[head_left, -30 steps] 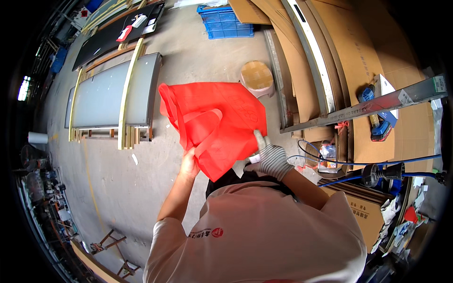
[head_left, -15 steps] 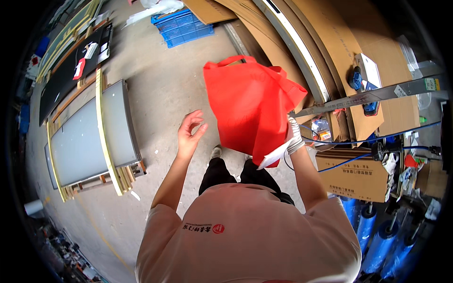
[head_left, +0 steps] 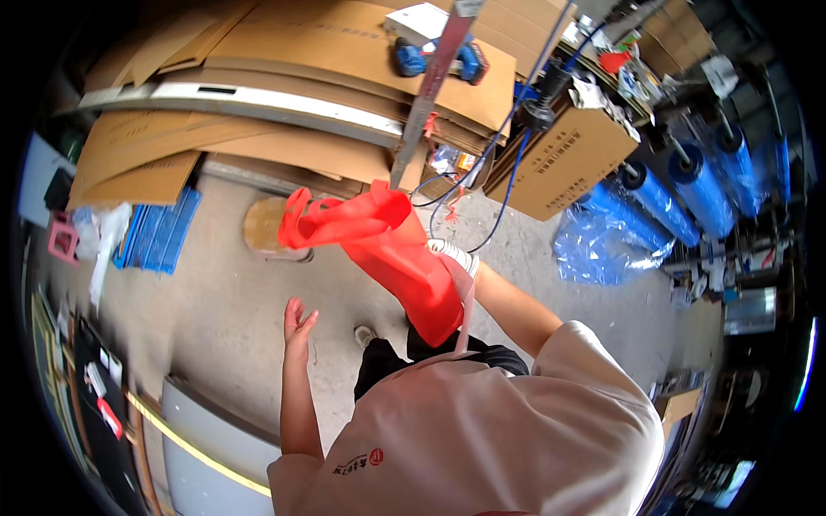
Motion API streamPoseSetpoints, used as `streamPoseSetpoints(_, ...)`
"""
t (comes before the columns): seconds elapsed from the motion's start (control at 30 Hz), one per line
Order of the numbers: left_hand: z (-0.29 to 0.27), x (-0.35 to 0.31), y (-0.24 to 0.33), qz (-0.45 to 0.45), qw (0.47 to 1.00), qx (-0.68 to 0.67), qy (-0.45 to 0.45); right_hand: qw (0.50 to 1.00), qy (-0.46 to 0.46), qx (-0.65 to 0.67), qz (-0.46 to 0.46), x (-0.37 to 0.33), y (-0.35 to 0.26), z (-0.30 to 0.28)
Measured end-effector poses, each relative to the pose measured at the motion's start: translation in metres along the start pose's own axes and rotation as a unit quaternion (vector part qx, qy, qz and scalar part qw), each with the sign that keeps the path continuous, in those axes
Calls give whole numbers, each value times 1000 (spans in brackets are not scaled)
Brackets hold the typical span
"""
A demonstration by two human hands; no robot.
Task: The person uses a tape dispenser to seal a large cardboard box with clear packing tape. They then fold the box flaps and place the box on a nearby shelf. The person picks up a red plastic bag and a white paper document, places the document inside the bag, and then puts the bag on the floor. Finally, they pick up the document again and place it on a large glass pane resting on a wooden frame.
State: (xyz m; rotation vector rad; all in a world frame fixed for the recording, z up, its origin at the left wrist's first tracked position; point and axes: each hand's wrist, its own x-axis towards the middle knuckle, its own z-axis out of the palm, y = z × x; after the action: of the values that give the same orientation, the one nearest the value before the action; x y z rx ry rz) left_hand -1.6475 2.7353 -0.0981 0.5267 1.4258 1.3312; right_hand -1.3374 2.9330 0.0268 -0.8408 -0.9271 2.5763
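Note:
A red fabric tote bag [head_left: 404,279] hangs in front of my body, its handles flopping out to the left. My right hand [head_left: 453,258], in a white striped glove, is closed on the bag's right side; its fingertips are partly hidden. A pale strip [head_left: 466,320] dangles below that hand. Off to the left, my bare left hand [head_left: 298,328] is held over the floor, fingers apart, with nothing in it and not touching the bag.
Ahead lies a stack of cardboard sheets [head_left: 335,64] with a blue cordless drill [head_left: 439,60] on top. A metal bar [head_left: 434,86] juts toward me. A stool [head_left: 268,228] and blue crate [head_left: 159,232] stand left; blue film rolls [head_left: 701,185] and cables [head_left: 508,163] are right.
My view has swung to the right, bringing the cardboard stack across the front and more blue rolls into sight. The bag has turned and folded narrower in my right hand; my left hand stays open.

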Motion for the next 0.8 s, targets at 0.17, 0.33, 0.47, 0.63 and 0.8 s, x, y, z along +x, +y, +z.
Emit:
streamPoseSetpoints(0.17, 15, 39, -1, 7, 994, 20, -104, 995, 62, 65, -33, -61, -1, -19)
streamPoseSetpoints(0.33, 42, 95, -12, -51, 931, -204, -298, 978, 137, 123, -98, -110, -20, -52)
streamPoseSetpoints(0.47, 158, 58, 62, -48, 940, -203, -271, 960, 192, 146, -138, -150, -39, -93)
streamPoseSetpoints(0.63, 212, 33, 80, -76, 963, -169, -197, 962, 208, 150, -91, -208, -26, -140)
streamPoseSetpoints(0.8, 206, -2, 69, -146, 973, -159, -85, 969, 215, -88, -81, -148, 46, -186)
